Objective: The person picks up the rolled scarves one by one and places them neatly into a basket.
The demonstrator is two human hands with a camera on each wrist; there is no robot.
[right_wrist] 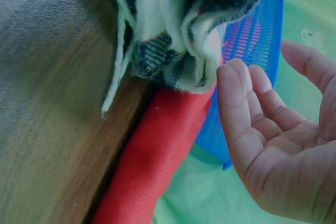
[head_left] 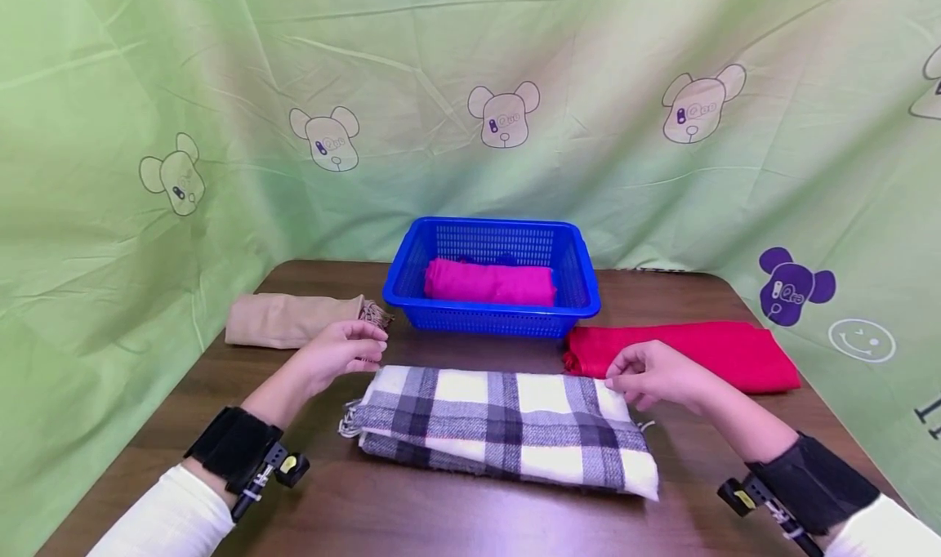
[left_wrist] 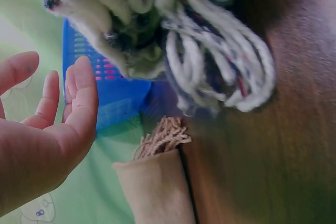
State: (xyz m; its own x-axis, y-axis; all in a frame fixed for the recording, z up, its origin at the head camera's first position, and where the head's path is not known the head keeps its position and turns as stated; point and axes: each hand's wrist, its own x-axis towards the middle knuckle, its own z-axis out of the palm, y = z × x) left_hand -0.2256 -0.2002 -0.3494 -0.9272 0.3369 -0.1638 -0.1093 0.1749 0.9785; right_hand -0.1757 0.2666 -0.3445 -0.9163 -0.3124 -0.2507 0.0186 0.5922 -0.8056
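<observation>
A folded black-and-white checked scarf [head_left: 500, 426] lies across the near middle of the table, its fringe [left_wrist: 226, 66] showing large in the left wrist view. My left hand [head_left: 345, 349] hovers by the scarf's far left corner, fingers loosely bent, with nothing in it. At the far right corner is my right hand [head_left: 654, 375], its fingertips beside or just touching the cloth. In the right wrist view the right hand [right_wrist: 278, 129] has its thumb spread away from the fingers, and no cloth shows between them.
Behind the scarf stands a blue plastic basket [head_left: 492, 320] holding a rolled magenta cloth [head_left: 488, 283]. A folded beige scarf [head_left: 287, 320] with fringe lies at the left, a folded red cloth [head_left: 691, 353] at the right. A green printed curtain [head_left: 412, 189] hangs around the wooden table [head_left: 316, 492].
</observation>
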